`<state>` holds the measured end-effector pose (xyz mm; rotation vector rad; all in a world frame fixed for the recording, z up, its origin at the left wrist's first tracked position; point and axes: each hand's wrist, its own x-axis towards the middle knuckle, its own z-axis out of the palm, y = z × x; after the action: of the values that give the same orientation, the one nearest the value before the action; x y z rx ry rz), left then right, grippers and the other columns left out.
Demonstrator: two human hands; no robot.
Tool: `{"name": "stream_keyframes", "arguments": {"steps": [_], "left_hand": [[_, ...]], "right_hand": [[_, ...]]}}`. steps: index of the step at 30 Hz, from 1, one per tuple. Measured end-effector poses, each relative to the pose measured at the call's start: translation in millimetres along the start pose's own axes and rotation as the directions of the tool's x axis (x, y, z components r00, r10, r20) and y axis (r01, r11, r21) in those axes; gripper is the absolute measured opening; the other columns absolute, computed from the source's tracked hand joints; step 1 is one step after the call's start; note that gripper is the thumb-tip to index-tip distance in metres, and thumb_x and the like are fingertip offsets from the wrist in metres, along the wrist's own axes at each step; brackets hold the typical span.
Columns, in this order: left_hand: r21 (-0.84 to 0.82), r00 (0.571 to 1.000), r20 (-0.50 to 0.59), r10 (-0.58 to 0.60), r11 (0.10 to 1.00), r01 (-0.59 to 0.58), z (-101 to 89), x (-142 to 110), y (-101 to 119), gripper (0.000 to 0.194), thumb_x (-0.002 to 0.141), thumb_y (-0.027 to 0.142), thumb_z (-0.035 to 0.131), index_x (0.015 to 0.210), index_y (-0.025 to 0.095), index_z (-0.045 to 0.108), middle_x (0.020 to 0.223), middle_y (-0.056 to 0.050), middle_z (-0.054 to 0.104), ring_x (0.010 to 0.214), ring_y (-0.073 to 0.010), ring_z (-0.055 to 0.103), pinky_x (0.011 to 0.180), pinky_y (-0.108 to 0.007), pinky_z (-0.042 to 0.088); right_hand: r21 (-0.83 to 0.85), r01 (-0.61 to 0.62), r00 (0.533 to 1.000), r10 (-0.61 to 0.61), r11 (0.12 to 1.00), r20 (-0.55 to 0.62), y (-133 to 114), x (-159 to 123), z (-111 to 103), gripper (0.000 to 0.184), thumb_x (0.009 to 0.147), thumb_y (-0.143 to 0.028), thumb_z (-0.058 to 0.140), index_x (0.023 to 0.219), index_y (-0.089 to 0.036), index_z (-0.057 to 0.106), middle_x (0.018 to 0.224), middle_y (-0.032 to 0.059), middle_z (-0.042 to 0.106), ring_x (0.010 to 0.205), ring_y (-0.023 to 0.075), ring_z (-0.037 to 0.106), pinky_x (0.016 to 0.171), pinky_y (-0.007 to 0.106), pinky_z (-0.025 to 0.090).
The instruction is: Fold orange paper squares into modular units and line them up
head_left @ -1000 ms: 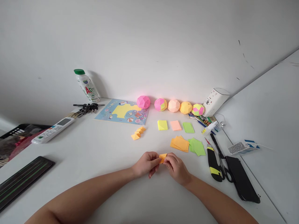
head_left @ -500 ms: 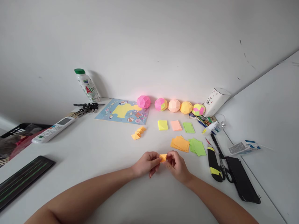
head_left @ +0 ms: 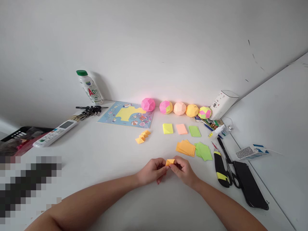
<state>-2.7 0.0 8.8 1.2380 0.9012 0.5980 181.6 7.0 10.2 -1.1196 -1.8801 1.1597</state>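
Between my two hands is a small folded orange paper [head_left: 170,162], held above the front of the white table. My left hand [head_left: 153,171] pinches its left side between thumb and fingers. On the other side, my right hand [head_left: 184,171] grips it with thumb and fingertips. Several folded orange paper pieces [head_left: 142,137] lie in a short row beyond my left hand. Loose orange sheets [head_left: 186,148] and fanned green sheets [head_left: 203,151] rest just past my right hand. The undersides of the fingers are partly hidden.
Faceted paper balls [head_left: 179,108] line the wall. Yellow [head_left: 167,128], peach [head_left: 181,129] and green [head_left: 194,131] paper pads lie in front. To the right are a utility knife [head_left: 220,170], scissors [head_left: 230,175] and a black case [head_left: 250,185]; a bottle [head_left: 90,88] and remote control [head_left: 55,133] stand left.
The folded orange paper has shifted slightly right and turned, showing a wider triangular fold. My left hand has followed it right, and my right thumb now presses on its front.
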Motion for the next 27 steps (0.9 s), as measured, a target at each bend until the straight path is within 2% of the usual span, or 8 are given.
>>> {"name": "stream_keyframes", "arguments": {"steps": [4, 10, 13, 20, 27], "left_hand": [[0.010, 1.000, -0.011, 0.003, 1.000, -0.003, 0.1, 0.6, -2.2, 0.028, 0.081, 0.043, 0.048, 0.072, 0.016, 0.047, 0.052, 0.005, 0.051, 0.038, -0.0069, 0.046, 0.042, -0.020, 0.037], [0.040, 1.000, -0.007, 0.000, 0.999, 0.001, 0.9, -1.0, 2.3, 0.014, 0.080, 0.028, 0.046, 0.072, 0.016, 0.049, 0.049, 0.006, 0.050, 0.038, -0.0072, 0.045, 0.043, -0.020, 0.036], [0.094, 1.000, 0.001, -0.001, 0.996, 0.001, 2.7, -2.8, 4.5, 0.011, 0.078, 0.023, 0.045, 0.072, 0.016, 0.051, 0.046, 0.006, 0.048, 0.039, -0.0074, 0.044, 0.042, -0.020, 0.035], [0.125, 1.000, 0.006, 0.024, 0.992, -0.025, 4.3, -3.1, 1.6, 0.011, 0.076, 0.024, 0.047, 0.067, 0.018, 0.044, 0.045, 0.007, 0.046, 0.039, -0.0076, 0.044, 0.039, -0.019, 0.032], [0.147, 1.000, -0.002, 0.006, 0.989, -0.006, 3.6, -2.7, 1.4, 0.008, 0.073, 0.021, 0.048, 0.066, 0.018, 0.045, 0.046, 0.007, 0.046, 0.039, -0.0075, 0.043, 0.039, -0.019, 0.032]], "right_hand": [[0.013, 0.000, 1.000, 0.000, 1.000, 0.004, -1.2, -0.4, 0.1, 0.028, 0.082, -0.034, 0.051, 0.061, -0.018, 0.043, 0.063, -0.0022, 0.041, 0.056, 0.0107, 0.037, 0.050, 0.023, 0.033], [-0.006, 0.026, 0.999, -0.026, 1.000, 0.029, 0.5, -2.3, 2.3, 0.006, 0.078, -0.023, 0.054, 0.076, -0.017, 0.053, 0.071, 0.0002, 0.047, 0.057, 0.0109, 0.042, 0.050, 0.023, 0.036], [-0.040, 0.048, 0.999, -0.047, 0.998, 0.021, 2.3, -3.1, 4.0, 0.002, 0.073, -0.017, 0.055, 0.074, -0.017, 0.053, 0.072, 0.0011, 0.049, 0.057, 0.0111, 0.044, 0.050, 0.023, 0.038], [-0.102, 0.108, 0.994, -0.108, 0.989, 0.006, 1.8, -3.2, 5.4, 0.006, 0.066, -0.012, 0.051, 0.065, -0.017, 0.050, 0.065, 0.0005, 0.049, 0.057, 0.0122, 0.045, 0.048, 0.022, 0.037], [-0.155, 0.120, 0.993, -0.119, 0.981, 0.014, 4.1, -3.9, 6.7, 0.006, 0.068, -0.014, 0.052, 0.066, -0.018, 0.048, 0.066, 0.0002, 0.049, 0.059, 0.0126, 0.046, 0.053, 0.023, 0.040]]}}
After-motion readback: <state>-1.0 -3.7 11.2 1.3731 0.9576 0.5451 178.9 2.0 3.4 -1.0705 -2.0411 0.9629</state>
